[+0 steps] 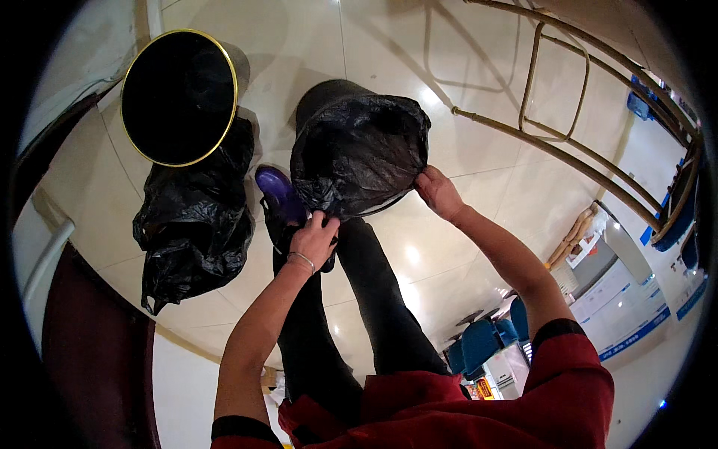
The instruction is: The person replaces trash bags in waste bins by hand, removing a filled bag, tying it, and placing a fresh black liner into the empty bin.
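Note:
A black plastic bag (364, 151) lines a dark round bin (332, 94) on the floor before me, its edge folded over the rim. My left hand (313, 240) pinches the near edge of this liner. On the right side, my right hand (438, 192) grips the same liner at the rim; the fingertips are partly hidden behind it. Just left of the bin is my purple shoe (279, 191). Farther left, a crumpled black bag (196, 247) lies on the tiles, with an opening in its upper side.
A second bin with a gold rim (236, 101) stands at the upper left, overlapping the crumpled bag in view. Metal tube legs (555, 143) of a piece of furniture reach in from the right. A dark red panel (95, 348) borders the lower left. Blue chairs (477, 342) stand lower right.

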### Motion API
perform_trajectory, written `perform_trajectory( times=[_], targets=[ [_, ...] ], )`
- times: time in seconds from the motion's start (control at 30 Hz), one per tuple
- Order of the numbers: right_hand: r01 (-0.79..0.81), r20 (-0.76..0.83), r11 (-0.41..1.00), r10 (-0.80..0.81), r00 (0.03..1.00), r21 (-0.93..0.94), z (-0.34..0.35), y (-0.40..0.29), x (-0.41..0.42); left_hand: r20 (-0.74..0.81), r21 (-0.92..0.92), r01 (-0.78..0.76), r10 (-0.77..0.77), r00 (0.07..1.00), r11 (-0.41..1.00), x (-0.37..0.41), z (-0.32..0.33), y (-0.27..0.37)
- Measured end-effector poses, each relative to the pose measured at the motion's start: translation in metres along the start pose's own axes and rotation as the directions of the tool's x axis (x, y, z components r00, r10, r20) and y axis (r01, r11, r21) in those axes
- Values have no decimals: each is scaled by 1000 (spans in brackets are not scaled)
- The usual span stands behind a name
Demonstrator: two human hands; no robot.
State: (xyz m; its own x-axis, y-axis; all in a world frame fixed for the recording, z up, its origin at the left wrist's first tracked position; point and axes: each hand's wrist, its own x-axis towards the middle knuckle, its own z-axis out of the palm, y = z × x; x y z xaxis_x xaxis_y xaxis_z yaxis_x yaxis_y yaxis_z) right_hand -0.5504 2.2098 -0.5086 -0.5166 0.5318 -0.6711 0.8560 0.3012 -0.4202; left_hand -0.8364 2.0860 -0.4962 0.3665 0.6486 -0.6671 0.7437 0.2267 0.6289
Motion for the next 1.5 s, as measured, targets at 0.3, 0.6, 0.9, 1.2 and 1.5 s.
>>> perform_trajectory(
  times=[0.3, 0.6, 0.9, 1.2, 1.5],
  targets=[
    [248, 25, 927, -251, 968, -281, 20, 3, 13, -53, 189, 110, -102, 993, 976, -7, 35, -5],
    [-136, -67, 965, 154, 986, 225, 66, 19, 54, 35, 250, 307, -325, 945, 918, 41, 41, -83],
    [155, -204, 927, -88, 975, 341, 29, -102, 94, 7, 16, 211, -211, 978, 977, 51, 16, -121],
    [-61, 497, 992, 109, 861, -111, 120, -8, 274, -284, -531, 101, -289, 914, 841, 65, -7, -131],
    [163, -372, 975, -96, 923, 151, 73, -82, 169, -216, -844, 46, -417, 883, 534, 39, 9, -159]
  ],
)
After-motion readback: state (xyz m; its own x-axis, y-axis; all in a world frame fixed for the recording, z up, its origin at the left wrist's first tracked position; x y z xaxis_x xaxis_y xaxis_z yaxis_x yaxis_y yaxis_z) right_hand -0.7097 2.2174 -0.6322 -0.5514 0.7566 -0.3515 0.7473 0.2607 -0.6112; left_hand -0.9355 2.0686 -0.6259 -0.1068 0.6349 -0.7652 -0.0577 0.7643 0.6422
